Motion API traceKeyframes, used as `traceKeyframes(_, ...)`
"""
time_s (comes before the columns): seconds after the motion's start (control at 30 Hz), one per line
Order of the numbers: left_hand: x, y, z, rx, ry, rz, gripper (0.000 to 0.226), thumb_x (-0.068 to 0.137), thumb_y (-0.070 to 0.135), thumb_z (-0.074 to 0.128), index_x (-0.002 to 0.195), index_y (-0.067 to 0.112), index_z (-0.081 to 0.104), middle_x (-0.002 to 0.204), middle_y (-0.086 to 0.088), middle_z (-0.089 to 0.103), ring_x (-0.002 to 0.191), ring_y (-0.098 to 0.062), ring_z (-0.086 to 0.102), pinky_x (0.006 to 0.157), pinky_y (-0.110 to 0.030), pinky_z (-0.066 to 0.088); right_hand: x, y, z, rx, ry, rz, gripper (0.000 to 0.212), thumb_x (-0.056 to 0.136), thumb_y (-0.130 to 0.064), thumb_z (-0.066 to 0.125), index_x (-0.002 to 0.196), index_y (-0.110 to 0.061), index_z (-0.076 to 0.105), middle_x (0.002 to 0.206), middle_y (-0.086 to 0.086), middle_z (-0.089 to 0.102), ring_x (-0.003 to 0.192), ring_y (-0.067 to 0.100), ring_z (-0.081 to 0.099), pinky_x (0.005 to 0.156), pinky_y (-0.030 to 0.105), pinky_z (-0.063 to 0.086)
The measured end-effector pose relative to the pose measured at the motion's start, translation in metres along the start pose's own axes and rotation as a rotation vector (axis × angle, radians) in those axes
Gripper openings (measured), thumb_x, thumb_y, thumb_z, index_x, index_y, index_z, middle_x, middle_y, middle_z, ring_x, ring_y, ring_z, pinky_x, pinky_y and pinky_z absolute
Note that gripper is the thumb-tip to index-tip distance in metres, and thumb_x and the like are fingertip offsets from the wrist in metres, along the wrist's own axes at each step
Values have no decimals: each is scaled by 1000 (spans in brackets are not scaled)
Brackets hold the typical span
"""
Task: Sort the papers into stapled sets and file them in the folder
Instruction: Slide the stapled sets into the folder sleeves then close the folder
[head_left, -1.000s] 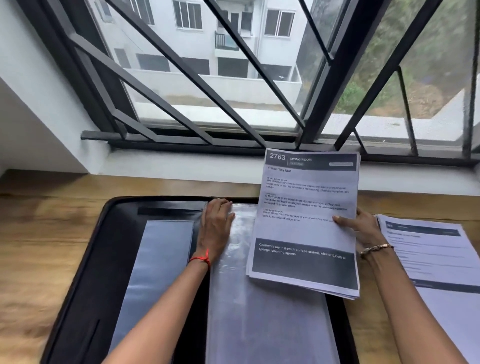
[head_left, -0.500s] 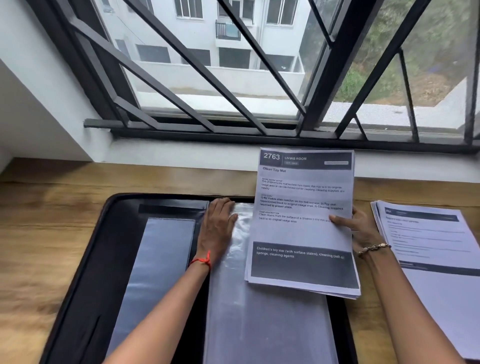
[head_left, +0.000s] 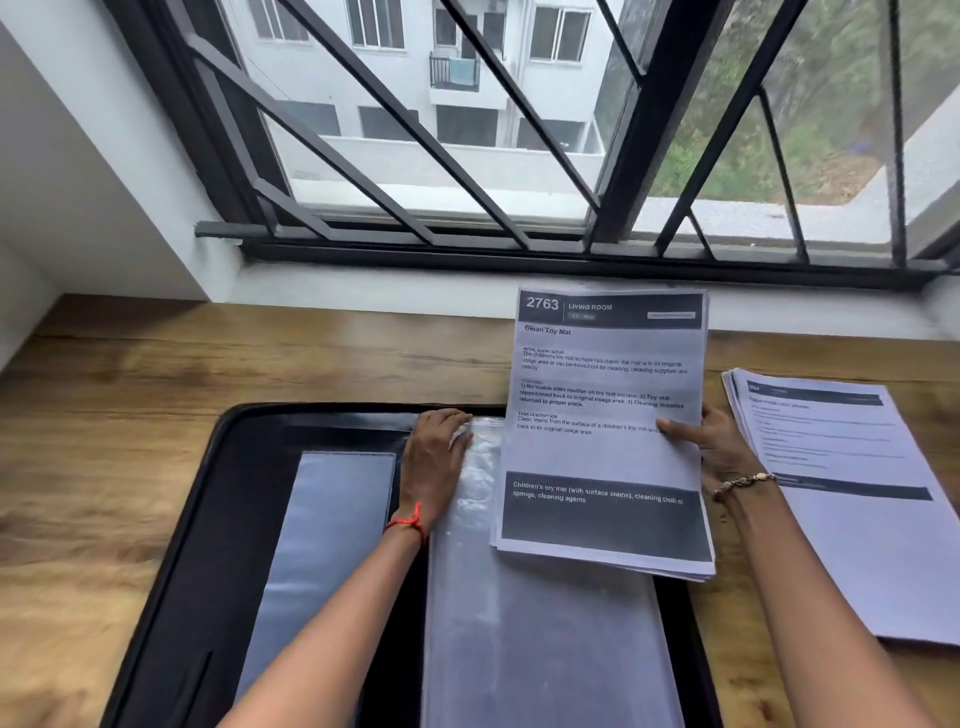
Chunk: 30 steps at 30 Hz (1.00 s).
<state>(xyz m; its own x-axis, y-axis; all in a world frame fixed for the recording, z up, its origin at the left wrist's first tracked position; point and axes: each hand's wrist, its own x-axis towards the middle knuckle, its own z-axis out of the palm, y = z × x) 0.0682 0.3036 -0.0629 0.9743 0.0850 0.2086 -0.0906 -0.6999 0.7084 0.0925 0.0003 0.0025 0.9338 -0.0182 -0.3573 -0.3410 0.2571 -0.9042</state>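
We note a wooden table (head_left: 130, 467) below a black-barred window (head_left: 395, 119). Outside we see a white building (head_left: 524, 156) and, apparently, a green slope (head_left: 727, 156).

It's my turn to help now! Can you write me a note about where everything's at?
Left grip: rests on the clear sleeve, at its top edge, in the open black folder; pinch unclear.
Right grip: pinches the Clean Toy Mat paper set, held over the sleeve.
Done: this set gathered; staple not visible.
To do: slide it into the sleeve; second paper stack waits on the desk, right.
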Motion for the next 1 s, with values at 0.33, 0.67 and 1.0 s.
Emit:
traceKeyframes(0.33, 13, -4, -8, 21, 17, 60, 8, 75, 1, 70, 78, 8, 69, 97, -4, 61, 95, -15, 53, 60, -29, 48, 11, -16, 1, 51, 43, -84, 36, 83, 19, 45, 102, -9, 58, 85, -1, 74, 77, 18, 70, 63, 30, 58)
traceKeyframes(0.67, 22, -17, -4, 152, -58, 251, 11, 75, 6, 58, 82, 7, 66, 79, -7, 64, 85, -16, 44, 66, -34, 51, 36, -17, 10, 19, 9, -129, 38, 83, 19, 46, 107, -8, 58, 92, -1, 74, 83, 18, 70, 75, 36, 58)
traceKeyframes(1.0, 34, -9, -15, -118, -178, 126, 5, 75, 1, 72, 79, 3, 71, 80, -10, 68, 89, -21, 51, 78, -23, 38, 37, -15, 7, 43, 38, -122, 40, 83, 19, 45, 103, -13, 59, 90, -3, 74, 81, 16, 70, 75, 35, 58)
